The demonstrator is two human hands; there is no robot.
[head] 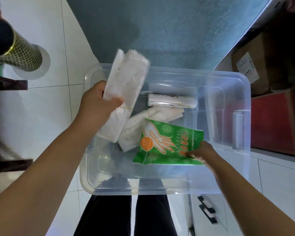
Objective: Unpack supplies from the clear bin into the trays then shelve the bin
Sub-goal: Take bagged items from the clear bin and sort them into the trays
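Note:
The clear bin (232,79) sits in front of me, over my legs. My left hand (97,103) grips a white bundle of plastic bags (126,79) bound with a rubber band, lifted over the bin's left rim. Inside the bin, my right hand (203,151) pinches the right edge of a green glove packet (167,145). Another white bag bundle (143,123) lies on the bin floor, and a white roll (170,100) lies behind it. No trays are in view.
A patterned black-and-gold cylinder (19,51) stands on the white tile floor at left. Cardboard boxes (255,65) and a red box (276,123) sit on shelving at right. White drawers with black handles (208,212) are at lower right. A teal mat (160,28) lies ahead.

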